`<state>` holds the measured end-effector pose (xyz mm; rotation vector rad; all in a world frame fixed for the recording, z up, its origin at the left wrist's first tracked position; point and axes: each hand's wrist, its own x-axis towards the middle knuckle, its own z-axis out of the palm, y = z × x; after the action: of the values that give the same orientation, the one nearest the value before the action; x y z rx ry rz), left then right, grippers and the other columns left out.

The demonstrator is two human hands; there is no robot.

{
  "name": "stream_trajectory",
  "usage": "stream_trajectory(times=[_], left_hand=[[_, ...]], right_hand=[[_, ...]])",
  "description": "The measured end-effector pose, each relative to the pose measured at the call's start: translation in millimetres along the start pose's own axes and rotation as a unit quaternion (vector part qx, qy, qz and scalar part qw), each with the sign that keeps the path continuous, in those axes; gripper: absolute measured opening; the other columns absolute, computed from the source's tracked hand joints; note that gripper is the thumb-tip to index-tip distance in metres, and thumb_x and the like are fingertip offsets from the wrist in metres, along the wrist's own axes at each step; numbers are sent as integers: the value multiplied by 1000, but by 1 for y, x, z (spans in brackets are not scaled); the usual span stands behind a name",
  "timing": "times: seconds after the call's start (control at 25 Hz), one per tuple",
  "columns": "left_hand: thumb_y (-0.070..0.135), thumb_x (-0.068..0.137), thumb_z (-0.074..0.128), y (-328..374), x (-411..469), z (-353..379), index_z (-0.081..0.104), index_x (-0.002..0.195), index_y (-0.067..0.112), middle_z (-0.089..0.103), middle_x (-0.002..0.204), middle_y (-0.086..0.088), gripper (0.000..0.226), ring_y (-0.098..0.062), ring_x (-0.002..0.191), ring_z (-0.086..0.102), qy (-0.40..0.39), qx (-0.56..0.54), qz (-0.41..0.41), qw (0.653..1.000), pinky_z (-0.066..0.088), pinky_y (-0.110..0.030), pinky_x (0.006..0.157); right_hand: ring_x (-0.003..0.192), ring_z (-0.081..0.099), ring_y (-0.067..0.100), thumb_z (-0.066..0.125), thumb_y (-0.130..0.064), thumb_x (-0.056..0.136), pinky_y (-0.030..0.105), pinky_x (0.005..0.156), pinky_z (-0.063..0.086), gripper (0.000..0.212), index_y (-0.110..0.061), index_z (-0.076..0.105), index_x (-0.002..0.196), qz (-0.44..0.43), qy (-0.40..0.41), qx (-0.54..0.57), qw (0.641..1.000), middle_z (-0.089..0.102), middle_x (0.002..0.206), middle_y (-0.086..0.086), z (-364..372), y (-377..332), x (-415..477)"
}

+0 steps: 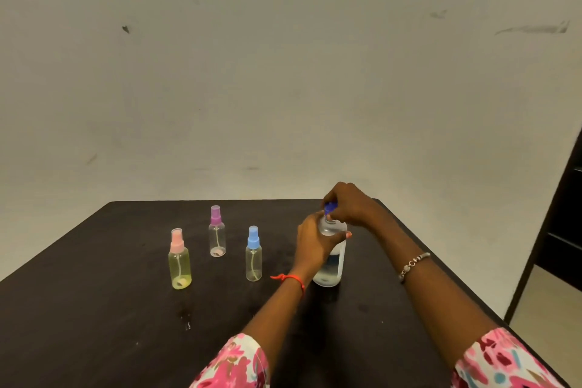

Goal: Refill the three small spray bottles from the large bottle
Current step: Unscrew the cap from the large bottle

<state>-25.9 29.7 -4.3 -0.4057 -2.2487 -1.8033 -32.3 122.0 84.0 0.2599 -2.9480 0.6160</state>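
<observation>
Three small clear spray bottles stand upright on the dark table (pixel 94 309): one with a pink cap (pixel 179 261) at the left, one with a purple cap (pixel 216 231) farther back, one with a blue cap (pixel 253 253) in the middle. To their right stands the large clear bottle (pixel 330 264), holding clear liquid. My left hand (pixel 313 244) is wrapped around its upper body. My right hand (pixel 349 203) pinches its blue cap (pixel 330 207) from above. The bottle's neck is partly hidden by my fingers.
A plain wall rises behind the table's far edge. A dark door frame (pixel 554 214) stands at the right, beyond the table's right edge. Small wet spots (pixel 187 323) lie on the table in front of the pink-capped bottle.
</observation>
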Motion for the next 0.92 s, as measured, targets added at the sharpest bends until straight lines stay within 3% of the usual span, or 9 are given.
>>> stream_trajectory(times=[0.08, 0.12, 0.2, 0.36, 0.52, 0.64, 0.76, 0.84, 0.92], left_hand=[[27, 68, 79, -3, 0, 0, 56, 115, 10, 62, 111, 2, 55, -11, 102, 57, -4, -5, 8, 1000, 48, -22, 87], [27, 68, 79, -1, -1, -1, 57, 113, 10, 63, 110, 0, 53, -12, 100, 58, -2, -2, 12, 1000, 48, -21, 85], [27, 67, 79, 1, -2, -2, 59, 109, 10, 66, 109, -5, 50, -15, 100, 60, 2, 5, 12, 1000, 50, -25, 85], [26, 68, 79, 12, -7, -4, 59, 114, 7, 65, 114, -10, 54, -20, 106, 59, 7, 32, -2, 999, 46, -23, 85], [23, 70, 77, 12, -6, -2, 59, 112, 7, 65, 114, -10, 48, -23, 106, 60, 6, 39, -7, 999, 42, -20, 79], [24, 71, 76, 12, -5, -2, 57, 116, 7, 64, 117, -10, 52, -22, 109, 58, 12, 46, -6, 999, 40, -19, 81], [24, 72, 76, 13, -5, -1, 58, 115, 7, 64, 116, -12, 50, -22, 105, 59, 11, 47, -14, 999, 40, -20, 79], [21, 70, 77, 10, -5, -1, 58, 114, 7, 64, 115, -12, 50, -19, 102, 59, 8, 16, -32, 999, 41, -21, 79], [22, 68, 79, 8, -6, -1, 56, 117, 7, 61, 120, -11, 56, -19, 106, 57, 8, 3, -37, 999, 41, -21, 82]], right_hand=[[83, 59, 25, 69, -30, 79, 23, 64, 45, 37, 3, 65, 95, 8, 10, 9, 1000, 65, 98, 16, -3, 0, 1], [72, 57, 24, 68, -36, 78, 26, 59, 44, 38, 2, 61, 79, 19, 26, 2, 999, 62, 83, 16, -2, -1, 1], [56, 42, 17, 67, -31, 80, 22, 48, 31, 42, -9, 39, 60, 29, 39, -34, 998, 46, 70, 9, 1, -6, -1], [73, 54, 25, 65, -5, 77, 25, 56, 40, 14, 5, 57, 81, 31, 2, -44, 999, 63, 94, 21, -5, -18, -3], [89, 56, 31, 65, -29, 83, 35, 73, 42, 34, 1, 54, 92, 34, 39, -79, 996, 55, 104, 16, -2, -21, -6], [82, 55, 29, 63, -11, 83, 32, 65, 40, 30, 4, 52, 107, 32, 18, -110, 993, 56, 111, 22, 1, -23, -4], [72, 56, 23, 69, -4, 76, 23, 51, 41, 28, 2, 62, 102, 32, -61, -90, 994, 62, 96, 16, -8, -25, -1], [74, 53, 22, 75, -17, 73, 19, 49, 35, 27, -2, 59, 89, 27, -44, -87, 995, 55, 97, 11, -5, -22, -3], [66, 49, 22, 72, -20, 77, 21, 47, 31, 33, -10, 42, 68, 34, -1, -97, 995, 50, 96, 14, 1, -19, -5]])
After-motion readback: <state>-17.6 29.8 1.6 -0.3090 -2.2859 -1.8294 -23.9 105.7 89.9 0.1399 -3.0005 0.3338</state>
